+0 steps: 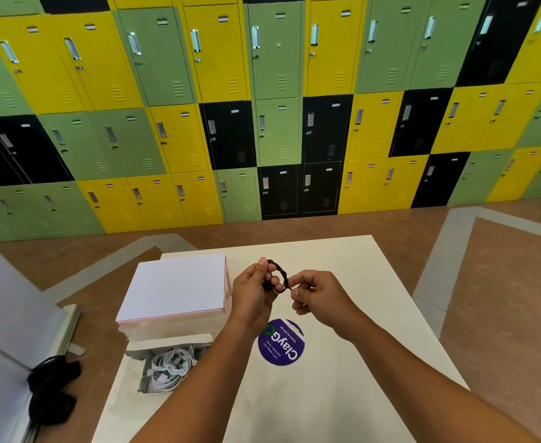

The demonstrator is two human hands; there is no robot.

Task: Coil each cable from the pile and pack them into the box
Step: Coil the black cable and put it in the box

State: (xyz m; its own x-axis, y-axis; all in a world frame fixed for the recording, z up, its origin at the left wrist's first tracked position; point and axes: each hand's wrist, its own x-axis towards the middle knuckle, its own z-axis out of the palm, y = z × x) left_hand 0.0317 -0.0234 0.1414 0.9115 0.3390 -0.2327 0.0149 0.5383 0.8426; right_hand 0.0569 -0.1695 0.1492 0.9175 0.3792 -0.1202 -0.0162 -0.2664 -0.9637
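A black cable [278,274] is wound into a small coil above the white table [342,394]. My left hand [252,290] grips the coil, with fingers through its loop. My right hand [315,294] pinches the cable's loose end at the coil's right side. An open cardboard box [141,375] lies at the table's left edge, under my left forearm, holding several coiled white cables [170,367]. Behind it stands a white box with its lid shut [176,287].
A round purple sticker [281,343] is on the table below my hands. A black bag or strap [52,391] hangs at the lower left beside a grey partition. Yellow, green and black lockers line the wall beyond a brown floor.
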